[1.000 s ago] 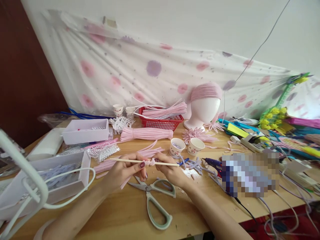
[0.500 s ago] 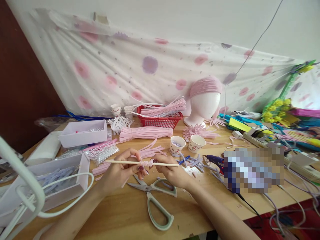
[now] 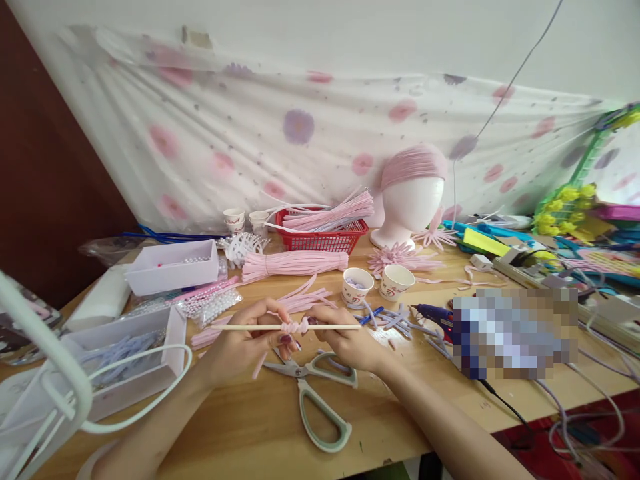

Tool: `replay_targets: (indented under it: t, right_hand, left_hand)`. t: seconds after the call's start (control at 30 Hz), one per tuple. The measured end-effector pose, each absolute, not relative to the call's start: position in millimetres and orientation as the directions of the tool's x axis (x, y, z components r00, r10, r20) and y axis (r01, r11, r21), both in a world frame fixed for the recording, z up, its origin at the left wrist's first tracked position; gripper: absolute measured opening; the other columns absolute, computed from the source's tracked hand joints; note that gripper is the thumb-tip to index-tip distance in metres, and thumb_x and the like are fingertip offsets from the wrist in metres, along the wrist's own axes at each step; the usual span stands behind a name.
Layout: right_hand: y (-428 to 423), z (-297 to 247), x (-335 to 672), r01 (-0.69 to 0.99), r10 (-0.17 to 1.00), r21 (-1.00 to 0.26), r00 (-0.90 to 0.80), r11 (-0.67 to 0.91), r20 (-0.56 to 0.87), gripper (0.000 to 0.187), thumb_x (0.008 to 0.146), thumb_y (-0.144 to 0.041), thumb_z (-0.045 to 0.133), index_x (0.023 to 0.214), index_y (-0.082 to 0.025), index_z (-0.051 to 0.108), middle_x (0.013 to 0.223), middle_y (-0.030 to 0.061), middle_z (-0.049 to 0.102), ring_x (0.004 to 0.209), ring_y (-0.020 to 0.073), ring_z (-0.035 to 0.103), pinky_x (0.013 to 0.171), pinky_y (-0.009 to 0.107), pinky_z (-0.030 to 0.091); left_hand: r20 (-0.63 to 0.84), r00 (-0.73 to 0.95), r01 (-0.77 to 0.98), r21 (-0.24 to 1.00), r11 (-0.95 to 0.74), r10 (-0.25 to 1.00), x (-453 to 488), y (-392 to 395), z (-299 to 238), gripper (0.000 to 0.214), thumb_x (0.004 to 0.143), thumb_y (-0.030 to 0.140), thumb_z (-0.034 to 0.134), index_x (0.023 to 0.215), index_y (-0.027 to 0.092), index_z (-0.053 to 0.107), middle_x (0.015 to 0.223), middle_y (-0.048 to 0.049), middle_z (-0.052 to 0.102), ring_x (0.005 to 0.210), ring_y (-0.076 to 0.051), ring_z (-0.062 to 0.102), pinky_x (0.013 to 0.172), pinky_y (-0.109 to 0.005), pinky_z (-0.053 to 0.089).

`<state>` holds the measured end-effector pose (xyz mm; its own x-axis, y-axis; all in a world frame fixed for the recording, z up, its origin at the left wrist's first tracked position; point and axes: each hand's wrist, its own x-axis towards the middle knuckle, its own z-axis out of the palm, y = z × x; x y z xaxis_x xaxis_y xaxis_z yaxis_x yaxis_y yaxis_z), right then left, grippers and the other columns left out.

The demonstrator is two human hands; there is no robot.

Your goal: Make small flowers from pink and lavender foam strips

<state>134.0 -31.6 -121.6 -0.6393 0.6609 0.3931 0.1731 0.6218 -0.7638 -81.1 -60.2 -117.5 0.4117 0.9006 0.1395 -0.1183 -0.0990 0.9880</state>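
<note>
Left hand [image 3: 245, 343] is at 9 o'clock of the coil [image 3: 296, 325], fingers curled by the stick [image 3: 267, 327], loose pink strip [image 3: 259, 366] hanging toward 7; can't tell if its fingertips pinch the strip. Coil sits mid-stick between the hands, scissors [image 3: 300, 371] spread at 6, right hand [image 3: 347, 339] at 3 clamped on the stick, glue gun [image 3: 434, 319] farther out at 3. Step reads as winding strip round stick; next move calls for even tension, snug turns.

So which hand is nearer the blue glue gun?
Right: the right hand is left of the glue gun; the left hand is farther left, beyond the right one.
</note>
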Motion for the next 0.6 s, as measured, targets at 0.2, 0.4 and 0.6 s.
replay_targets:
  t: [0.2,0.4,0.6]
  right_hand:
    - [-30,-123,136,0.184,0.65,-0.748,-0.65,0.638,0.394,0.019,0.077,-0.003,0.041,0.079,-0.018,0.053,0.068,-0.0015,0.048,0.064,0.0135,0.043,0.061,0.024,0.033]
    - [-30,-124,136,0.192,0.649,-0.742,-0.651,0.642,0.394,0.019,0.078,-0.003,0.041,0.081,-0.018,0.054,0.069,-0.0011,0.049,0.066,0.0139,0.044,0.063,0.025,0.033]
    - [-32,-121,136,0.221,0.67,-0.752,-0.647,0.621,0.363,0.017,0.081,-0.005,0.041,0.074,-0.018,0.05,0.068,-0.0018,0.047,0.063,0.013,0.041,0.062,0.025,0.033]
  left_hand:
    - [0.113,0.449,-0.086,0.993,-0.083,0.886,-85,-58,-121,0.025,0.081,0.034,0.073,0.092,0.018,0.058,0.072,-0.0031,0.075,0.065,-0.016,0.072,0.062,-0.025,0.058]
    - [0.103,0.481,-0.083,0.994,-0.072,0.871,-83,-60,-118,0.024,0.082,0.034,0.072,0.095,0.017,0.062,0.069,-0.0032,0.074,0.062,-0.016,0.071,0.061,-0.025,0.057]
    - [0.064,0.513,-0.059,0.998,-0.039,0.856,-81,-63,-110,0.026,0.081,0.037,0.072,0.096,0.016,0.066,0.067,-0.0039,0.073,0.061,-0.016,0.07,0.061,-0.026,0.056]
